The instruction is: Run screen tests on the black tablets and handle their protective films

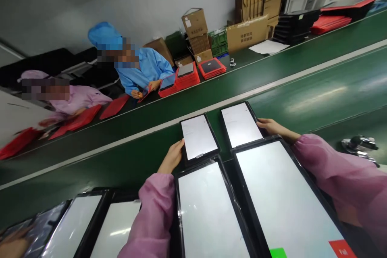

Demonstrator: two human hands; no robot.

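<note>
- Left hand (pixel 172 155): partly curled, fingers wrapped on the lower left edge of a small tablet (pixel 198 136), apparently holding it.
- Right hand (pixel 273 127): stretched nearly flat, fingertips against the right edge of a second small tablet (pixel 240 125), with no firm grip showing.
- Both small tablets lie side by side on the green conveyor belt (pixel 302 96), black-framed, their screens lit pale white with faint grey text.
- Nearer the person than the belt's small tablets: larger black-framed tablets (pixel 208 209) with pale screens, one (pixel 281 197) showing green and red patches at its edge.
- Beyond the belt: a co-worker in a blue gown and cap (pixel 145 68) holds a small red case, and another in a pink gown (pixel 80 100) sits beside flat red cases (pixel 115 107).
- Below the belt, lower-left corner: a blurred hand (pixel 12 246), too unclear to tell whose.
</note>
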